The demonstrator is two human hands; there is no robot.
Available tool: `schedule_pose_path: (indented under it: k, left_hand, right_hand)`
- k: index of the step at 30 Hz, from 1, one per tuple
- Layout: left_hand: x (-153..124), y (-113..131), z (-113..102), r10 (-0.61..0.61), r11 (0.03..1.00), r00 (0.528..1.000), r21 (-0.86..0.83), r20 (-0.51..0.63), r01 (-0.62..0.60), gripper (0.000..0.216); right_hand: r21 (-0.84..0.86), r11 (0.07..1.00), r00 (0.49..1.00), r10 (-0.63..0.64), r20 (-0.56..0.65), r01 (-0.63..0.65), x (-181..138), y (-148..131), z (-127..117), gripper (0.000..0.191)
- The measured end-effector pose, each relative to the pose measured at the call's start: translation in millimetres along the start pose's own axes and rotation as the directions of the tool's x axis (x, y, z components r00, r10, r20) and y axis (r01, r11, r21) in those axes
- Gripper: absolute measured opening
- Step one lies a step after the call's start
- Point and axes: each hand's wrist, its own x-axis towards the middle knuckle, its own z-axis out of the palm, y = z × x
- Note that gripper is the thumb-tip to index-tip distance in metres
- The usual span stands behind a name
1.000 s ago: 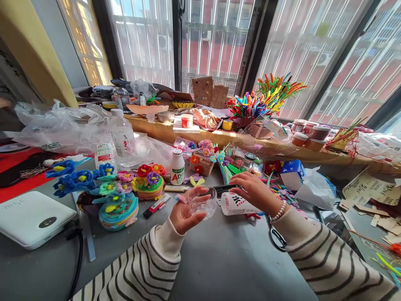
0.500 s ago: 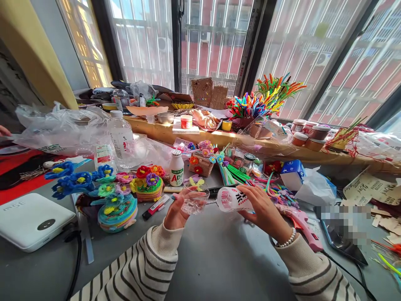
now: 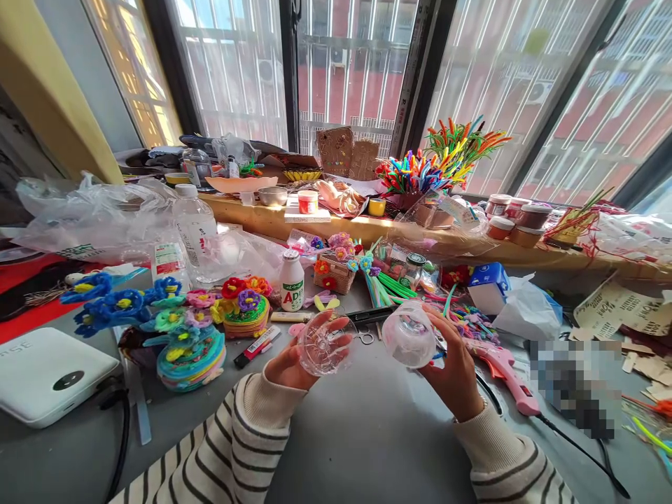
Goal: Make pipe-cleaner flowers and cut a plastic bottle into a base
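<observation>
My left hand point(image 3: 294, 362) holds a clear cut-off plastic bottle bottom point(image 3: 326, 344), its ribbed base showing and the fingers behind it. In my right hand point(image 3: 452, 371) is a cut plastic bottle piece point(image 3: 409, 339), translucent, with its round end tilted toward me. The two pieces are apart, both above the grey table point(image 3: 367, 434). Behind them lie a pair of scissors point(image 3: 364, 337) and a dark long tool point(image 3: 375, 314). Near my left hand is a black and red box cutter-like packet point(image 3: 257, 348). A pink glue gun point(image 3: 507, 374) rests right of my right hand.
Fuzzy-wire flower pots point(image 3: 192, 357) and a white power bank point(image 3: 52, 378) stand on the left. A white AD bottle point(image 3: 292, 281) and a small basket point(image 3: 336, 276) are at the back. Pipe cleaners point(image 3: 420, 175) and paint jars point(image 3: 530, 217) crowd the sill.
My right hand has turned its bottle piece from lying sideways with the label showing to an end facing me. The left hand's piece has tipped so its base shows.
</observation>
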Motion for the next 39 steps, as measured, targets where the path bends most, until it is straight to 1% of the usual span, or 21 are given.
schedule_pose_path:
  k: [2,4,7,11,13,15,17,19,22,24,26,29,31,32,34,36,37,39]
  left_hand:
    - [-0.4,1.2,1.3,-0.012,1.000,1.000,-0.014,-0.007,0.012,0.051]
    - [-0.4,1.8,1.5,-0.020,1.000,1.000,-0.013,-0.005,0.020,0.050]
    - [0.7,0.9,0.5,0.002,1.000,1.000,-0.009,-0.001,-0.002,0.051]
    - [4.4,-1.2,0.5,0.025,1.000,1.000,-0.010,-0.005,-0.025,0.055]
    - [6.4,-0.3,1.7,0.036,0.999,0.999,0.002,-0.016,-0.036,0.055]
    - [8.1,2.6,3.8,0.063,0.998,0.997,0.022,-0.044,-0.062,0.049]
    - [9.5,7.2,7.1,0.094,0.994,0.993,0.060,-0.068,-0.090,0.045]
    - [11.4,12.5,11.8,0.139,0.983,0.988,0.129,-0.071,-0.129,0.047]
    - [16.4,19.4,20.6,0.250,0.935,0.968,0.267,-0.033,-0.232,0.051]
    - [21.0,22.3,27.0,0.339,0.878,0.941,0.356,0.009,-0.320,0.052]
    - [25.2,24.1,33.5,0.418,0.804,0.905,0.432,0.077,-0.409,0.054]
    - [28.3,28.2,43.7,0.466,0.691,0.861,0.523,0.204,-0.498,0.056]
    - [28.2,33.7,50.7,0.443,0.607,0.851,0.604,0.283,-0.517,0.059]
    - [27.9,37.3,54.3,0.414,0.546,0.850,0.658,0.327,-0.519,0.061]
    - [27.9,44.7,61.1,0.342,0.371,0.839,0.759,0.424,-0.535,0.065]
    - [29.2,50.6,67.6,0.284,0.186,0.804,0.793,0.522,-0.580,0.067]
    - [30.5,52.4,70.6,0.271,0.115,0.781,0.786,0.563,-0.607,0.066]
    - [34.0,53.9,76.0,0.263,0.015,0.739,0.763,0.621,-0.647,0.064]
  right_hand:
    - [0.012,1.000,0.999,0.015,-0.035,-0.014,-0.2,-1.6,-0.9,0.055]
    - [0.017,0.999,0.998,0.036,-0.045,-0.035,-0.2,-3.9,-1.7,0.057]
    - [0.022,0.998,0.997,0.065,-0.050,-0.064,-0.4,-9.2,-1.8,0.058]
    - [0.047,0.985,0.981,0.170,-0.092,-0.166,-1.5,-21.3,2.0,0.057]
    - [0.078,0.977,0.974,0.204,-0.099,-0.197,-2.0,-27.9,5.6,0.059]
    - [0.139,0.975,0.976,0.190,-0.108,-0.175,-2.0,-33.0,9.7,0.060]
    - [0.200,0.972,0.981,0.150,-0.126,-0.123,-1.9,-35.9,13.6,0.059]
    - [0.227,0.969,0.982,0.126,-0.139,-0.093,-2.1,-37.0,17.1,0.056]
    - [0.219,0.967,0.976,0.162,-0.147,-0.128,-3.7,-37.7,21.5,0.054]
    - [0.214,0.964,0.968,0.196,-0.157,-0.161,-4.8,-39.1,23.9,0.053]
    - [0.210,0.961,0.963,0.214,-0.167,-0.177,-4.8,-41.6,25.5,0.053]
    - [0.192,0.964,0.960,0.220,-0.173,-0.186,-2.9,-46.4,26.3,0.054]
    - [0.166,0.967,0.960,0.220,-0.176,-0.192,-1.9,-49.0,26.5,0.055]
    - [0.153,0.968,0.959,0.224,-0.176,-0.198,-1.8,-49.9,26.9,0.056]
    - [0.143,0.966,0.954,0.239,-0.182,-0.215,-2.7,-50.5,28.3,0.056]
    - [0.171,0.955,0.945,0.272,-0.182,-0.242,-4.6,-50.1,30.4,0.056]
    - [0.196,0.946,0.938,0.295,-0.180,-0.259,-5.8,-49.6,31.6,0.056]
    - [0.245,0.926,0.927,0.333,-0.171,-0.287,-7.7,-48.4,33.7,0.057]
